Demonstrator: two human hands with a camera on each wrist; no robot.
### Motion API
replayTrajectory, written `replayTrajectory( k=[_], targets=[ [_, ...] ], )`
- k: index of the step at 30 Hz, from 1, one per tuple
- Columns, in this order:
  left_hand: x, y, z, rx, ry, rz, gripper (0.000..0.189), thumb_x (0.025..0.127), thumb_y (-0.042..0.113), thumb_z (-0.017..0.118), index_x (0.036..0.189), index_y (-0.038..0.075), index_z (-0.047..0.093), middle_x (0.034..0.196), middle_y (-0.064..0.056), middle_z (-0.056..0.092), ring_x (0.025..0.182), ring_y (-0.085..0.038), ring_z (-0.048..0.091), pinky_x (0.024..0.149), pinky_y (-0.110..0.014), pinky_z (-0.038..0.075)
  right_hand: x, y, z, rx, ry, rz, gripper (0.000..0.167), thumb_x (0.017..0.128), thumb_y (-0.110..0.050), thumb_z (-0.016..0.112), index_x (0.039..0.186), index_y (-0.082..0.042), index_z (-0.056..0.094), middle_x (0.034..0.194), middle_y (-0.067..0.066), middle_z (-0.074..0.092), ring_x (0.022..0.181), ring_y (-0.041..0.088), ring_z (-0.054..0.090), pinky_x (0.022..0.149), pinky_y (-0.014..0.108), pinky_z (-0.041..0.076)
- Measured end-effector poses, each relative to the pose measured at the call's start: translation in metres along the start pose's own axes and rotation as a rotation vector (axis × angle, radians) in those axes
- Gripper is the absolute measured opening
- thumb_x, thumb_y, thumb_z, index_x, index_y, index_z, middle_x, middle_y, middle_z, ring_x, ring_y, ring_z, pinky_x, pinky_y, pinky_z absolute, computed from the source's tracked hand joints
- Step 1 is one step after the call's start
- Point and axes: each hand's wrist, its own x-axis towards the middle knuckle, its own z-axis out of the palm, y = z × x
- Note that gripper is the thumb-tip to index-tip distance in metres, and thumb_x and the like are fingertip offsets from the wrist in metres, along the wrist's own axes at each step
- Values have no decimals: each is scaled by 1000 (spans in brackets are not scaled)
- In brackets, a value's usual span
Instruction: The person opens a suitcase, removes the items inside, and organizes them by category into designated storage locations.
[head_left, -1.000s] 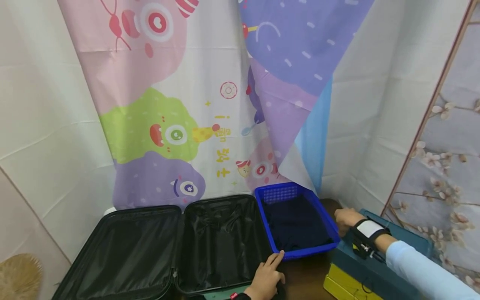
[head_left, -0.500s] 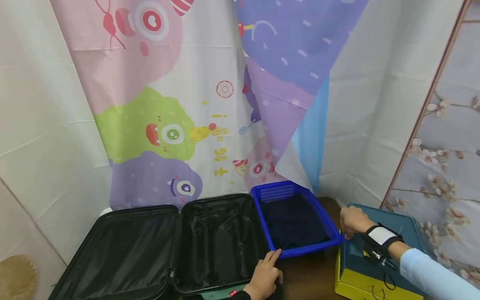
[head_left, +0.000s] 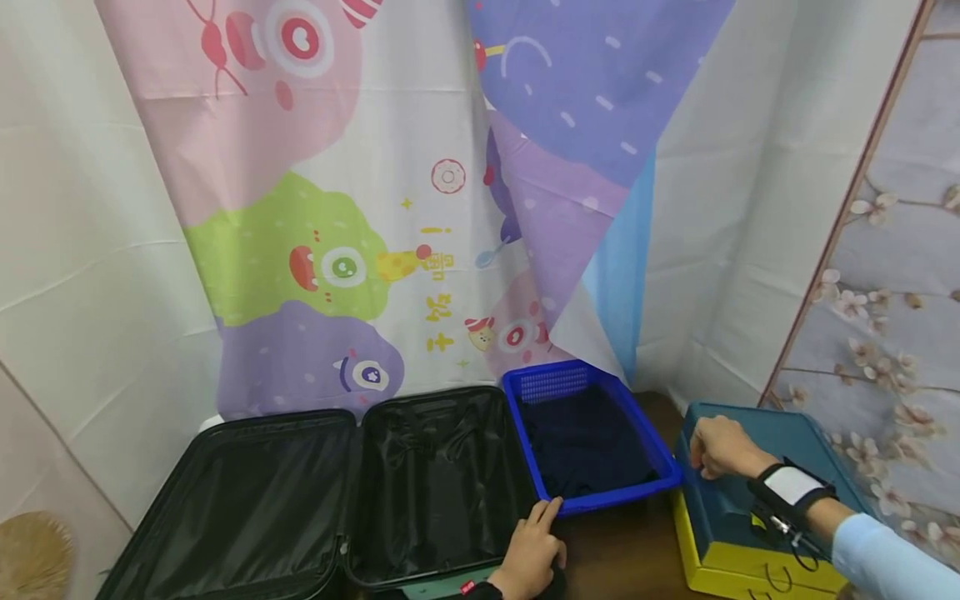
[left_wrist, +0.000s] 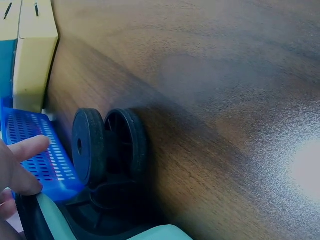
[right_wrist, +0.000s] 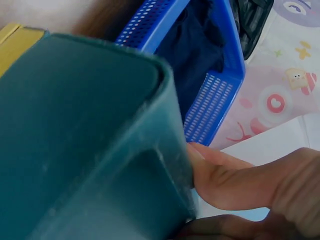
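Observation:
My left hand [head_left: 528, 557] rests at the front right corner of an open suitcase [head_left: 442, 492], its fingertips right by the corner of a blue plastic basket [head_left: 615, 502]. The left wrist view shows one finger [left_wrist: 33, 147] extended beside the basket and another touching the suitcase rim, above twin black wheels [left_wrist: 90, 150]. Folded dark navy cloth [head_left: 588, 442] lies in the basket. On the right, my right hand [head_left: 726, 448] grips the edge of a teal and yellow box [head_left: 780, 425]. Its thumb [right_wrist: 207, 175] presses the teal side in the right wrist view; the other fingertips are hidden.
The suitcase's other half [head_left: 247, 500] lies open to the left. Brown wood-grain tabletop [head_left: 615, 550] shows between basket and box. A printed curtain [head_left: 420, 125] hangs behind, and a flowered panel [head_left: 885, 333] stands at the right. A round straw-coloured object [head_left: 33, 550] is at lower left.
The teal and yellow box has turned and shifted, with more of its yellow front showing. My right hand has moved right with it. My left hand, the suitcase and the basket have stayed put.

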Motion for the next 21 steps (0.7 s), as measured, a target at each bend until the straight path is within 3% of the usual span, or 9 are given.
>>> replayTrajectory(
  k=[6,14,21],
  targets=[
    [-3,-4,2,-12,34,3,24,57,11,86,63,30,73,139,-14,52,122,-26,45,68,-29,45,-1,6,7,59,27,10,32,61,22,53,63,-5,69,55,-2,58,43,8,42,42,24,37],
    [-2,-8,-2,5,23,4,23,57,15,88,60,30,71,139,-12,53,121,-26,46,67,-29,46,16,15,13,-1,144,-57,31,64,20,52,63,-6,69,48,-8,49,43,10,38,43,27,36],
    [-3,-5,-4,-6,-64,23,23,58,19,89,61,31,70,143,-11,50,125,-24,44,71,-29,47,41,29,20,-82,143,0,28,70,20,52,68,-2,70,54,-1,56,47,15,46,47,33,42]
  ],
)
